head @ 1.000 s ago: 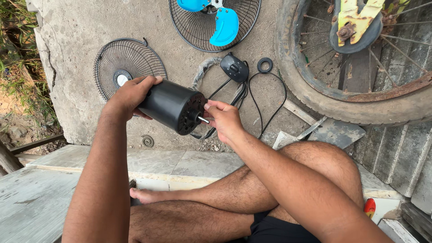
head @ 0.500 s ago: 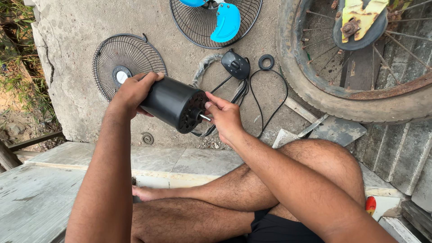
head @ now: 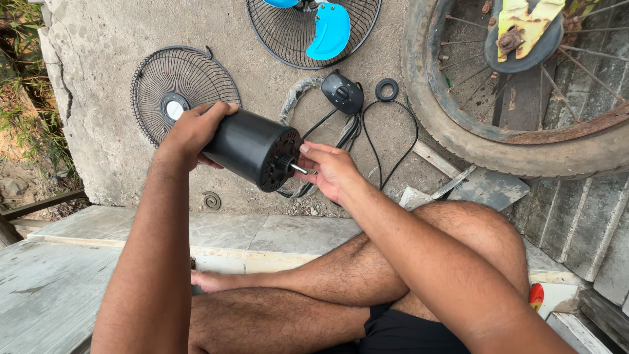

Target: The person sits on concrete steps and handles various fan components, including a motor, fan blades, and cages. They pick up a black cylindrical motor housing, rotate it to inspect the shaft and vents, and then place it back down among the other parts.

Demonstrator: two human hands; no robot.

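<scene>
Black fan motor (head: 252, 149), held above the concrete floor (head: 262, 72), sits clamped in the left hand (head: 195, 131) while the right hand (head: 331, 172) pinches its metal shaft (head: 300, 169). Beyond the motor lie a black wire grille (head: 180, 88), a switch box (head: 343, 92) with cable (head: 386, 141), and a blue-bladed fan cage (head: 314, 29).

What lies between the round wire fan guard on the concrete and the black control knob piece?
In the head view, the left hand holding the black cylindrical fan motor lies there.

Matt black plastic motor housing (head: 252, 149), bare metal shaft (head: 300, 170), rough concrete ground (head: 105, 39).
</scene>
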